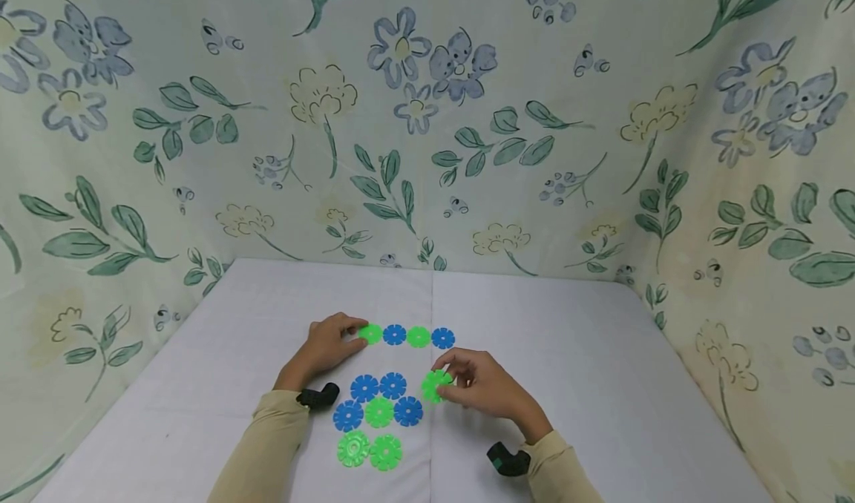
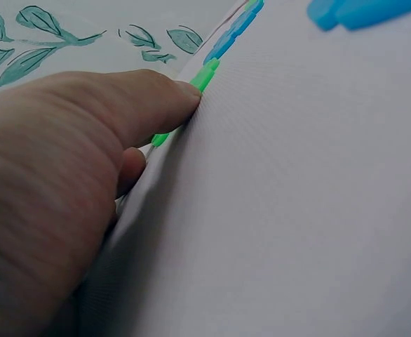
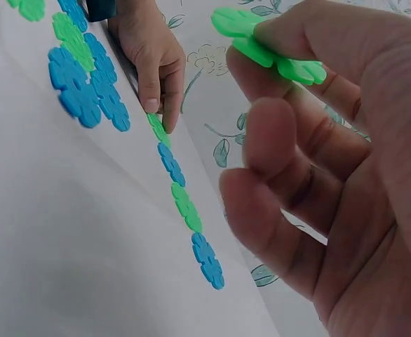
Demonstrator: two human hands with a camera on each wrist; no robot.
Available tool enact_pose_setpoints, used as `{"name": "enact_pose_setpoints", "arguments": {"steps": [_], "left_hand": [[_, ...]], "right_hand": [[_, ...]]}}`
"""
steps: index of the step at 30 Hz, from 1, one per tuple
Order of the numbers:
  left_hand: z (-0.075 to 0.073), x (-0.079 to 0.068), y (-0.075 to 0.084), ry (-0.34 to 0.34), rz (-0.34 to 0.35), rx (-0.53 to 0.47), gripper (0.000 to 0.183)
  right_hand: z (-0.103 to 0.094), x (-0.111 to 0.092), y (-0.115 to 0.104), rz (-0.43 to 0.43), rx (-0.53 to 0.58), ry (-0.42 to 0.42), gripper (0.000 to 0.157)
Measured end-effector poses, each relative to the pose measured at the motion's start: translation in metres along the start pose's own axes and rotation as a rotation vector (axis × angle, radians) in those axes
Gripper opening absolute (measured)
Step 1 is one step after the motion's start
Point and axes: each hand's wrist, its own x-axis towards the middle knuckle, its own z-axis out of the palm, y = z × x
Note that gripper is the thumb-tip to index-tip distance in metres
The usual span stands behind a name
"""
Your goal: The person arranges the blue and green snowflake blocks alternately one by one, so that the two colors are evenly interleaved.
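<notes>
Between the thumb and fingers of my right hand [image 1: 484,384] is a green notched plastic disc [image 3: 237,28], a snowflake-shaped building piece, raised above the table. My left hand [image 1: 332,343] has its thumb and index finger on opposite edges of another green snowflake disc [image 1: 372,333], which lies flat at the left end of a row. Along that row to the right come a blue disc [image 1: 394,334], a green disc [image 1: 418,336] and a blue disc [image 1: 443,337]. In the left wrist view the thumb [image 2: 170,102] covers part of the held disc.
Nearer to me lies a loose group: several blue discs [image 1: 364,388] around one green disc [image 1: 379,412], with two more green discs [image 1: 352,448] in front. A white cloth [image 1: 568,354] covers the table. Floral curtains [image 1: 414,139] hang behind it and at the sides.
</notes>
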Motion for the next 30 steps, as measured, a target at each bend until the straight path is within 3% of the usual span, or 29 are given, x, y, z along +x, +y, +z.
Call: {"name": "enact_pose_setpoints", "arguments": {"steps": [17,30], "left_hand": [[-0.002,-0.002,0.0,0.007,0.011,-0.005,0.039],[0.0,-0.002,0.001,0.009,0.006,-0.022,0.039]], "right_hand": [[-0.017,0.001,0.007,0.032,-0.01,0.173,0.03],[-0.024,0.004,0.004,0.109,0.023,0.299,0.03]]}}
